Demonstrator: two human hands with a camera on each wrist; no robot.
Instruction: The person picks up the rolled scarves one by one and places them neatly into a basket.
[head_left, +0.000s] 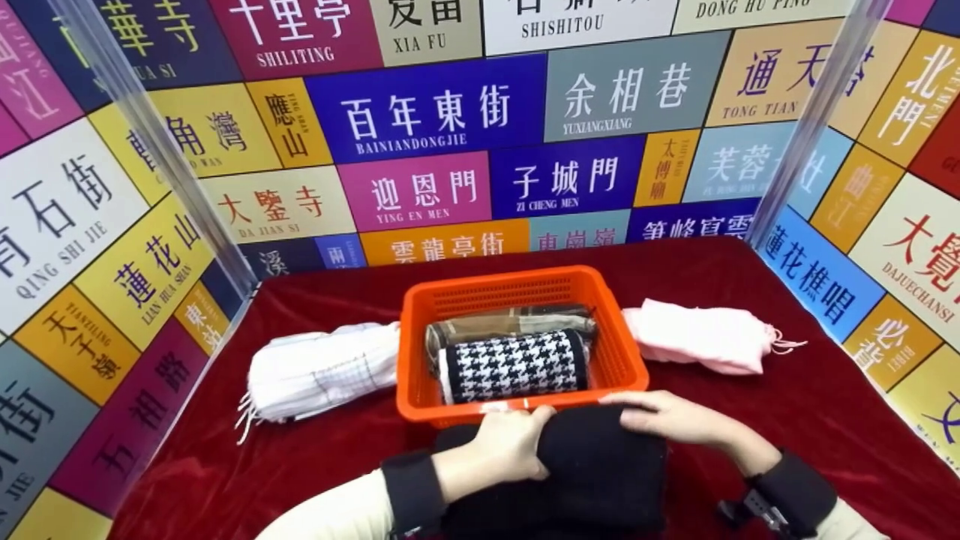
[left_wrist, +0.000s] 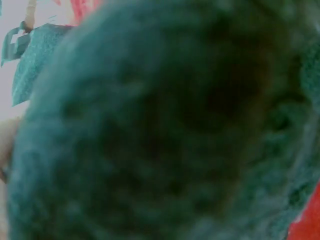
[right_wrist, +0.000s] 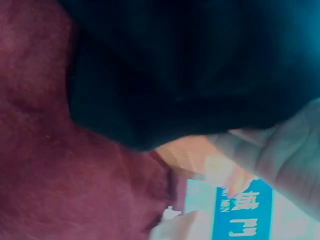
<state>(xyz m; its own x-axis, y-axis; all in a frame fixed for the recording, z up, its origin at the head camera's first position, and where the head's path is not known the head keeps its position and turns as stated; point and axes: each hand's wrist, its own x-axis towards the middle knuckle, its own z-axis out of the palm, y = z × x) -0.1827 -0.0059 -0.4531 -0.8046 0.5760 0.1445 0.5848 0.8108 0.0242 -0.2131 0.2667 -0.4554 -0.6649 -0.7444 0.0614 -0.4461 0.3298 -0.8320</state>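
Holding the black cloth (head_left: 600, 472) at the near side of the orange basket (head_left: 457, 412)

The left hand (head_left: 499, 446) has its fingers and thumb closed on the cloth. The right hand (head_left: 679, 416) seems to pinch its upper right edge, thumb on the near face; the fingertips are partly hidden. The left wrist view is too blurred to add more.

The left grip bunches the fabric, so a fold could become uneven, I think. If the right pinch is light, this corner could slip down. A pull or push toward the basket could also knock its near rim, because cloth and hands are very close to it.

Inside, the black-and-white roll (head_left: 514, 367) lies near the front wall, leaving little room there; the brown checked roll (head_left: 510, 324) lies behind it. The white cloth (head_left: 322, 371) and the pink cloth (head_left: 697, 336) limit sideways movement. The counter (head_left: 202, 450) offers wider room at front left.
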